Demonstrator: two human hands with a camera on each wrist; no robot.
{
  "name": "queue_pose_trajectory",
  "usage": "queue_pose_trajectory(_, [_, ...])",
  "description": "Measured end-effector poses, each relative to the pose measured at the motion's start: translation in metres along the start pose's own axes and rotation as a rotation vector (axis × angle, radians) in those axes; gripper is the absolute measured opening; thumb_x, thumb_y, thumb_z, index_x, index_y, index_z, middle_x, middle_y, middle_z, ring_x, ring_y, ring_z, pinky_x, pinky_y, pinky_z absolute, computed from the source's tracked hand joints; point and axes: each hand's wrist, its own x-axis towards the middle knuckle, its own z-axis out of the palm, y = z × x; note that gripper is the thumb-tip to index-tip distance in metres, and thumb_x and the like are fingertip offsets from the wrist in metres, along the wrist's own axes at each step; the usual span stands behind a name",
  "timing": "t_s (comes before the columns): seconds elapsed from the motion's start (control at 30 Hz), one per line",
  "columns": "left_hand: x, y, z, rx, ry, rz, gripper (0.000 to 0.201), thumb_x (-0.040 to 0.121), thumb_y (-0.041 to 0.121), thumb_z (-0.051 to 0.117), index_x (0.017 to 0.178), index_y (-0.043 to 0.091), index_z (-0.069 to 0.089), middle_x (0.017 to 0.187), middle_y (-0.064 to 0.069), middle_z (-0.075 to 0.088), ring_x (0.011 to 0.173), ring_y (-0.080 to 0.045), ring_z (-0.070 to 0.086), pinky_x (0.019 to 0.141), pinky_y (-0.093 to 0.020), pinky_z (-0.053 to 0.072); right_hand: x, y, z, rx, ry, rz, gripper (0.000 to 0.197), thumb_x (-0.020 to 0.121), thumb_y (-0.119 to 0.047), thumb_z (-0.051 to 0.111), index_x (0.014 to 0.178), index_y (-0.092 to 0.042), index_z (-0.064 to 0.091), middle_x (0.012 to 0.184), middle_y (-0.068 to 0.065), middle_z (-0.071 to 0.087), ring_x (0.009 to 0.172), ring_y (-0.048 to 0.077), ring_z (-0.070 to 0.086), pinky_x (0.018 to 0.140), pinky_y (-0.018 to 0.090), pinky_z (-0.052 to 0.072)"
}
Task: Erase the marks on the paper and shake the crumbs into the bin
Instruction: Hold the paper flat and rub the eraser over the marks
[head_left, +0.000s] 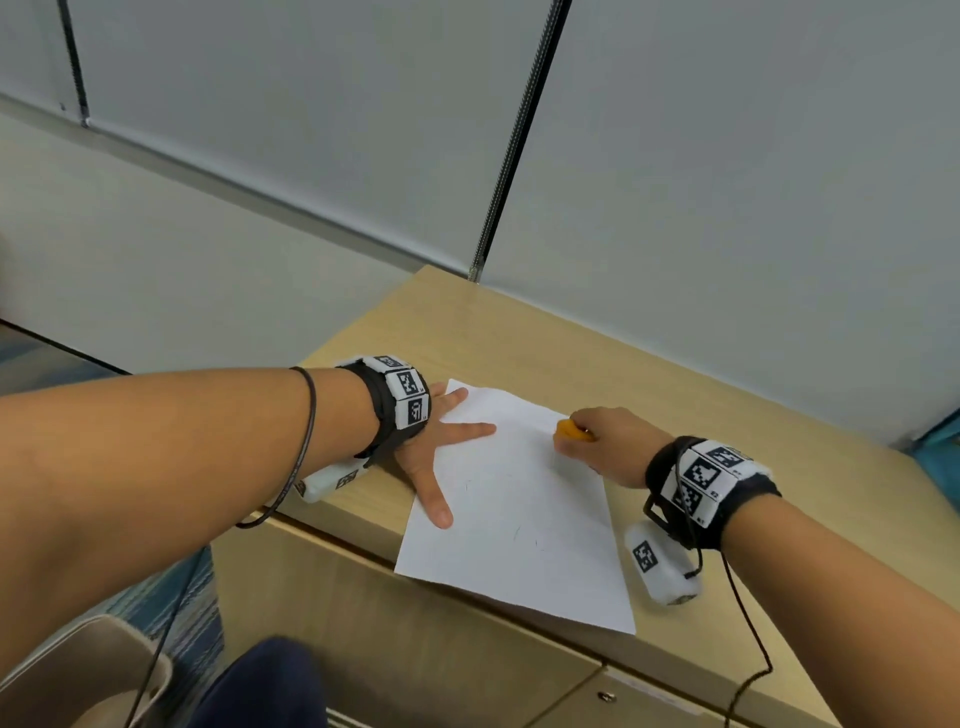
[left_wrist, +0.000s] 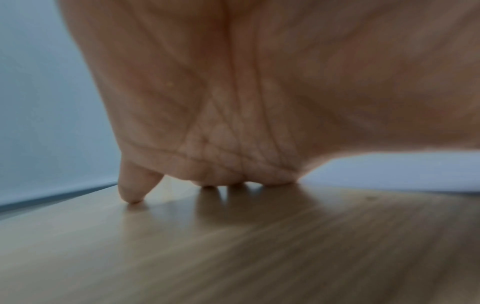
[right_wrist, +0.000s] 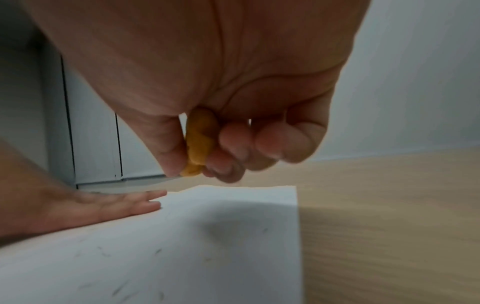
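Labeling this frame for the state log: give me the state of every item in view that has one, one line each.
paper: flat on the cabinet top, near edge overhanging, faint dark specks on it
eraser: orange, pinched above the paper's far right corner
left hand: fingers spread flat, pressing the paper's left edge
right hand: grips the eraser
cabinet: door closed
bin: on the floor, only partly visible

The paper (head_left: 519, 499) lies on the cabinet top (head_left: 727, 415), between the hands: left hand (head_left: 431, 447) flat on its left edge, right hand (head_left: 608, 441) with the eraser (head_left: 571, 431) over its far right corner.
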Motion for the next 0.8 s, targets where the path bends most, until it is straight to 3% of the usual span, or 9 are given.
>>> queue_pose_trajectory(0.17, [-0.004, 0.018, 0.003, -0.017, 0.046, -0.069, 0.133, 0.039, 0.105, 0.041, 0.145, 0.056, -0.021, 0.164, -0.011, -0.017, 0.150, -0.038, -0.012, 0.115, -0.066, 0.006, -0.021, 0.011, 0.003, -0.106, 0.011, -0.016, 0.040, 0.099, -0.044, 0.047, 0.070, -0.018, 0.041, 0.075, 0.000, 0.049, 0.065, 0.018, 0.042, 0.064, 0.034, 0.036])
queue_pose_trajectory(0.3, [-0.010, 0.027, 0.008, -0.036, 0.136, -0.060, 0.110, 0.056, 0.104, 0.023, 0.149, 0.054, -0.009, 0.164, -0.012, 0.000, 0.150, -0.035, 0.001, 0.116, -0.060, 0.011, -0.028, 0.010, 0.011, -0.108, -0.091, -0.048, 0.038, 0.100, -0.040, 0.046, 0.072, -0.017, 0.036, 0.075, 0.003, 0.041, 0.066, 0.020, 0.035, 0.064, 0.035, 0.031])
queue_pose_trajectory(0.4, [-0.021, 0.024, 0.009, 0.000, 0.128, -0.043, 0.104, 0.067, 0.097, 0.027, 0.153, 0.047, -0.002, 0.162, -0.010, 0.005, 0.146, -0.034, 0.017, 0.114, -0.053, 0.024, -0.028, 0.013, 0.013, -0.112, -0.084, -0.057, 0.032, 0.101, -0.037, 0.045, 0.079, -0.015, 0.039, 0.083, 0.006, 0.041, 0.072, 0.020, 0.035, 0.067, 0.036, 0.031])
queue_pose_trajectory(0.53, [-0.032, 0.011, 0.000, 0.072, 0.139, 0.072, 0.086, 0.082, 0.082, 0.036, 0.154, 0.040, 0.013, 0.148, -0.006, 0.029, 0.129, -0.030, 0.039, 0.100, -0.046, 0.041, -0.024, 0.015, 0.009, -0.126, -0.047, -0.044, 0.035, 0.102, -0.040, 0.045, 0.083, -0.011, 0.047, 0.088, 0.006, 0.048, 0.074, 0.021, 0.041, 0.069, 0.036, 0.034])
queue_pose_trajectory(0.6, [-0.030, 0.005, -0.008, 0.057, 0.158, 0.120, 0.075, 0.090, 0.070, 0.041, 0.154, 0.039, 0.018, 0.142, -0.002, 0.039, 0.125, -0.027, 0.045, 0.092, -0.036, 0.040, -0.024, 0.009, 0.008, -0.112, -0.026, -0.055, 0.037, 0.102, -0.039, 0.046, 0.085, -0.006, 0.050, 0.089, 0.006, 0.050, 0.074, 0.021, 0.042, 0.070, 0.037, 0.036])
queue_pose_trajectory(0.7, [-0.023, 0.001, -0.020, -0.034, 0.183, 0.192, 0.061, 0.097, 0.050, 0.049, 0.153, 0.035, 0.030, 0.127, 0.005, 0.052, 0.109, -0.017, 0.050, 0.086, -0.027, 0.036, -0.026, -0.007, 0.011, -0.149, -0.048, -0.117, 0.036, 0.103, -0.038, 0.043, 0.078, -0.012, 0.043, 0.086, 0.006, 0.047, 0.072, 0.022, 0.041, 0.069, 0.038, 0.037])
queue_pose_trajectory(0.73, [-0.019, 0.002, -0.023, -0.052, 0.196, 0.228, 0.057, 0.098, 0.046, 0.050, 0.152, 0.034, 0.033, 0.130, 0.004, 0.052, 0.110, -0.016, 0.050, 0.088, -0.026, 0.035, -0.027, -0.013, 0.013, -0.165, -0.057, -0.140, 0.036, 0.103, -0.038, 0.043, 0.077, -0.013, 0.042, 0.086, 0.005, 0.048, 0.073, 0.023, 0.044, 0.071, 0.039, 0.040])
queue_pose_trajectory(0.8, [-0.010, 0.005, -0.024, -0.055, 0.219, 0.286, 0.055, 0.100, 0.044, 0.049, 0.152, 0.034, 0.034, 0.145, 0.000, 0.042, 0.128, -0.021, 0.044, 0.100, -0.028, 0.033, -0.030, -0.023, 0.020, -0.188, -0.057, -0.190, 0.036, 0.102, -0.041, 0.042, 0.077, -0.015, 0.043, 0.089, 0.002, 0.051, 0.078, 0.025, 0.051, 0.075, 0.040, 0.043])
